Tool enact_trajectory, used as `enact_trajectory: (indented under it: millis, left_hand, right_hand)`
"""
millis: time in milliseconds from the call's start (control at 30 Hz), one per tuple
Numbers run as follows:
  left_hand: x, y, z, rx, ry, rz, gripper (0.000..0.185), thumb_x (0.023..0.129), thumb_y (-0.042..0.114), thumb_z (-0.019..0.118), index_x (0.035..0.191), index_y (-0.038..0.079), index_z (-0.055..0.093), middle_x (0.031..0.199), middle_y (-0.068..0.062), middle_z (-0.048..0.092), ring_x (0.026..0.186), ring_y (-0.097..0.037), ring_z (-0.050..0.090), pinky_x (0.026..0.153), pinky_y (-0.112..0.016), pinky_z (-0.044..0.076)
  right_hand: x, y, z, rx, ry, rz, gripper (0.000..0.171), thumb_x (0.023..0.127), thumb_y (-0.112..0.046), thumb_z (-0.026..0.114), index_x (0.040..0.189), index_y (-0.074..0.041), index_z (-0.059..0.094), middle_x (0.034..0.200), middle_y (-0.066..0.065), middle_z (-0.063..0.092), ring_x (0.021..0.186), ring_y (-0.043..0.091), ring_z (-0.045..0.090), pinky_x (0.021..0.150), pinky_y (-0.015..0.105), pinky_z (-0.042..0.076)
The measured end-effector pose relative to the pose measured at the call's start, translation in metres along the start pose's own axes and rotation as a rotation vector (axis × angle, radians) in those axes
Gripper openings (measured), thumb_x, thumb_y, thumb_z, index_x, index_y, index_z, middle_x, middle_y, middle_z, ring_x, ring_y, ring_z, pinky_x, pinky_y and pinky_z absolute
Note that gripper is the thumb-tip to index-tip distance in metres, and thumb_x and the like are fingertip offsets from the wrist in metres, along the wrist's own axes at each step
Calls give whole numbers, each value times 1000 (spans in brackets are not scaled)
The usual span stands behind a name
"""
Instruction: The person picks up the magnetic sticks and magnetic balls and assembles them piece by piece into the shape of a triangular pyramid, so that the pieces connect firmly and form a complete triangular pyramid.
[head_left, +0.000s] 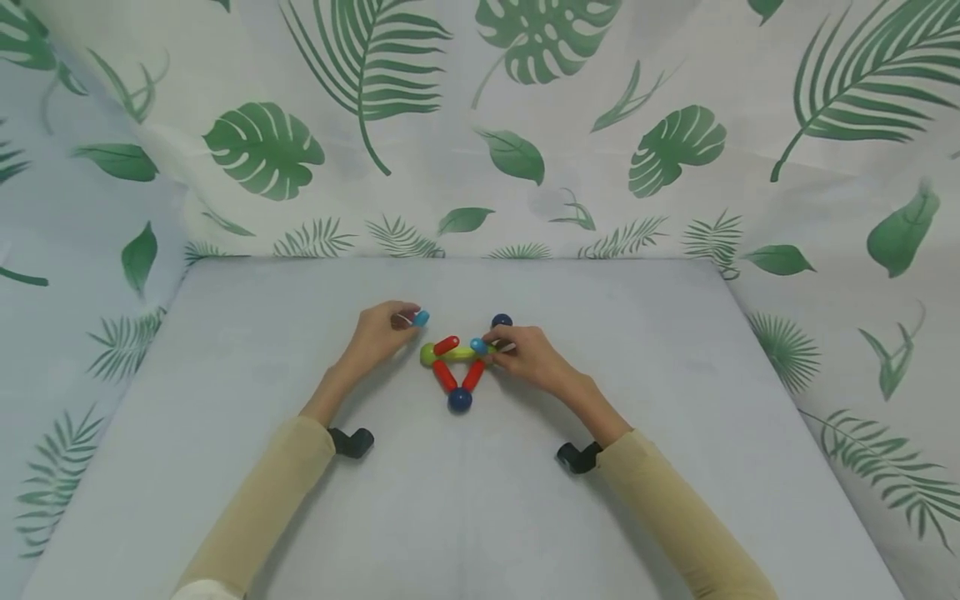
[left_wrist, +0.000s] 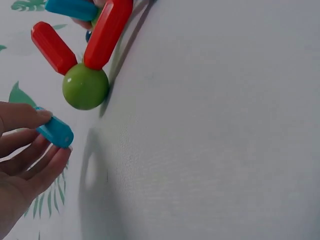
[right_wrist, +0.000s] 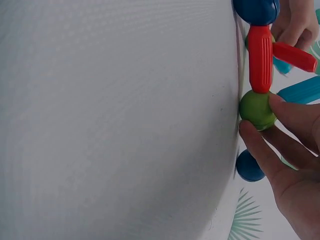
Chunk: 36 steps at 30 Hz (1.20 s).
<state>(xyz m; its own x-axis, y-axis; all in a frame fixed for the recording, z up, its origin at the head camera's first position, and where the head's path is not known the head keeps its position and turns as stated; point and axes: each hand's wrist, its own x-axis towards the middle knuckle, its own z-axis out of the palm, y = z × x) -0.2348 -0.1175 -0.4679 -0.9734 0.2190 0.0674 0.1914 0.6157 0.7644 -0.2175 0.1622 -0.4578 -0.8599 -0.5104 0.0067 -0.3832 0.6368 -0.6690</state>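
Grey table (head_left: 465, 517) under leaf-print backdrop, rod-and-ball frame (head_left: 459, 371) sitting mid-frame. Left hand (head_left: 375, 333) pinching a blue rod (head_left: 422, 317) just left of it; right hand (head_left: 528, 354) gripping the right green ball (right_wrist: 257, 109). Likely risking magnets snapping askew, pulling a red rod loose

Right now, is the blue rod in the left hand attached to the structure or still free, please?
Free. The left hand pinches the blue rod, with a clear gap to the nearest green ball.
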Motion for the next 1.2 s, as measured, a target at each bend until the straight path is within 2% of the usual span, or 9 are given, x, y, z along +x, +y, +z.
enact_trajectory:
  millis: [133,333,567,733,933,1200]
  left_hand:
    - [-13,7,-2,-47,-8,-22,39,94,12,73,130,0,66,122,-18,71,107,-31,70,91,-42,61]
    - [-31,20,-3,-185,-64,-74,40,92,16,77,129,2,68,122,-15,72,111,-30,70,95,-41,60]
    - [-48,35,2,-297,-107,-98,39,91,19,78,127,5,70,118,-11,74,110,-26,70,97,-40,59]
    - [-54,40,13,-366,-147,-103,39,91,22,79,126,5,70,114,-10,75,104,-22,72,94,-37,60]
    - [-57,44,27,-431,-169,-125,37,90,17,80,123,4,71,106,-9,77,98,-19,74,90,-34,61]
    - [-59,47,39,-401,-149,-92,33,91,14,79,120,3,71,108,-8,75,100,-20,73,85,-31,62]
  right_hand:
    - [0,2,0,1,0,10,26,93,-3,74,118,-1,70,117,14,74,111,30,72,92,37,62]
    - [0,3,-1,6,1,16,26,93,-2,73,119,-1,70,117,14,74,111,30,71,92,38,61]
    - [-1,1,-2,-8,1,14,27,92,-2,73,119,-1,70,117,15,74,110,30,72,92,39,61]
    - [-1,1,-3,-5,4,10,26,93,-2,73,118,0,70,117,15,74,109,31,72,92,38,61]
    - [-1,2,-1,6,7,-2,26,93,-1,72,118,0,70,117,15,74,108,30,72,91,39,62]
    - [0,2,1,15,8,-19,25,93,0,72,118,0,70,116,15,74,108,30,73,91,38,62]
